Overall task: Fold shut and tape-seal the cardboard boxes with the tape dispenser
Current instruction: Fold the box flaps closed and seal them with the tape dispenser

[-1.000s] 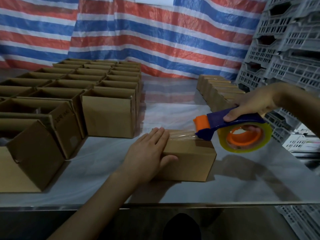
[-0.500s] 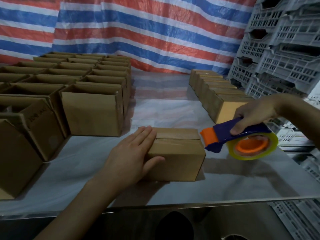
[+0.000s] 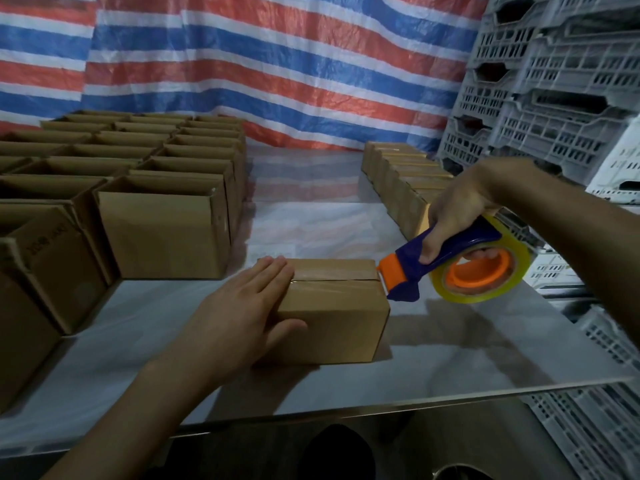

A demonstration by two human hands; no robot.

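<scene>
Left hand (image 3: 242,317) flat, fingers together, pinning cardboard box (image 3: 332,317); right hand (image 3: 457,213) curled round tape dispenser (image 3: 408,268) at opposite edge. Advised: hold firm, tear downward.

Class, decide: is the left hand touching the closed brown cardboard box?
Touching. The head view shows the left hand pressing the closed brown cardboard box, fingers on top, thumb against its front.

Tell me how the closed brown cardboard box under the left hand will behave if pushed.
Closed brown cardboard box probably slides easily: the smooth white tabletop looks slick. Likely won't tip: low and wide. Left hand pressing flat suggests it's light.
</scene>
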